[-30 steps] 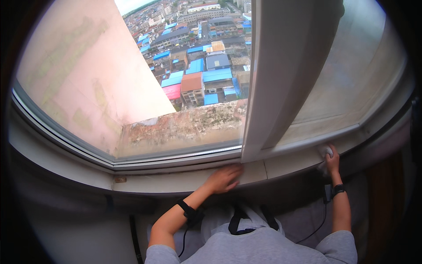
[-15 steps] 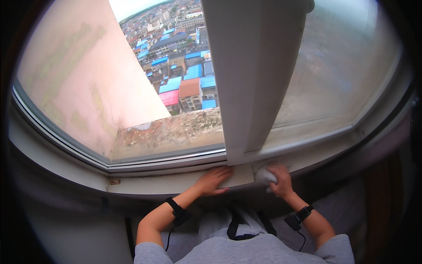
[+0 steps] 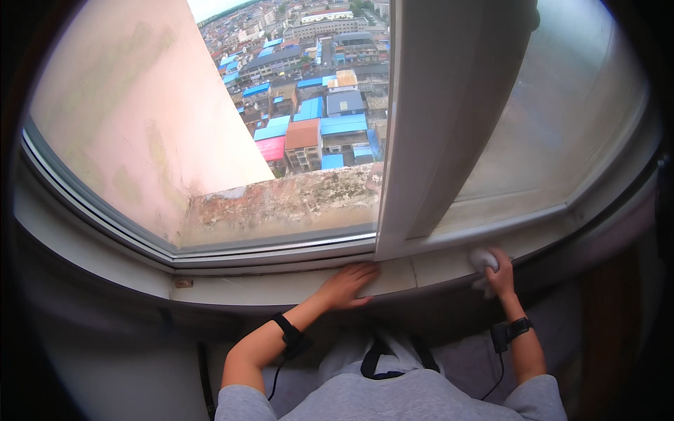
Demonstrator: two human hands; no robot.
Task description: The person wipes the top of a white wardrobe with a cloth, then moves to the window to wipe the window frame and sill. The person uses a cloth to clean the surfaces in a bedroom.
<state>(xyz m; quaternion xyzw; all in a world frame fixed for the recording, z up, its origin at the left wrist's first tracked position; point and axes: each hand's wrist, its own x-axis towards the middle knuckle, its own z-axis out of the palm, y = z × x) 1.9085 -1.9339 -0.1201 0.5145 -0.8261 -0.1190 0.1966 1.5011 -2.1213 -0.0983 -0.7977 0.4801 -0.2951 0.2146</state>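
A crumpled white cloth (image 3: 483, 259) is bunched in my right hand (image 3: 500, 272), pressed on the pale window sill (image 3: 449, 269) under the right pane. One end of the cloth hangs over the sill's front edge. My left hand (image 3: 351, 284) lies flat on the sill with fingers stretched out, close to the bottom of the sliding sash frame (image 3: 421, 140). Nothing is in it. Both wrists carry black straps with small dark boxes and cables.
At left the window is open along its metal track (image 3: 281, 254). Beyond it are a stained pink wall (image 3: 126, 119), a weathered outer ledge (image 3: 281, 203) and a long drop to rooftops. A hazy glass pane (image 3: 540, 126) fills the right side.
My right hand has slid the cloth to the right along the sill. The left hand has hardly moved. The sash frame appears farther right, and more rooftops show.
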